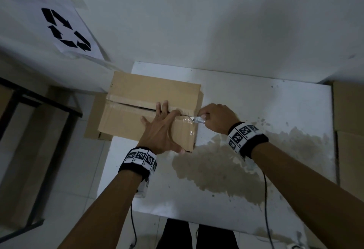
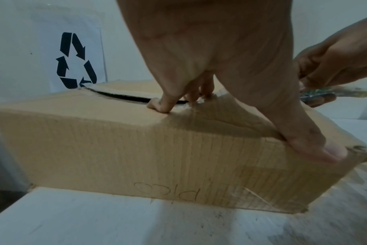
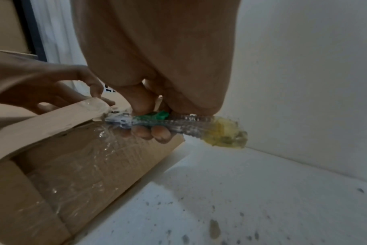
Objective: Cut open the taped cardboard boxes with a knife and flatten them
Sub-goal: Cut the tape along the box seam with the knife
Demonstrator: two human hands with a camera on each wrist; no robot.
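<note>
On the white table [image 1: 246,100], left hand [image 1: 161,130] presses spread fingers onto the cardboard box [image 1: 137,91] — right hand [image 1: 218,118] clamps the knife [image 3: 168,123] at its right-end tape seam.

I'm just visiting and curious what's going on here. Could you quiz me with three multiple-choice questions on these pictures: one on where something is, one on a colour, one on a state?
1. Where does the left hand rest?
A. on the cardboard box
B. on the wall
C. on the floor

2. What colour is the utility knife slider?
A. red
B. green
C. black

3. How is the box's top seam?
A. fully taped
B. partly slit open
C. flaps folded flat

Answers: 1 A, fingers spread on its top; 2 B, green shows beside the right hand thumb; 3 B, a dark gap runs along it.
</note>
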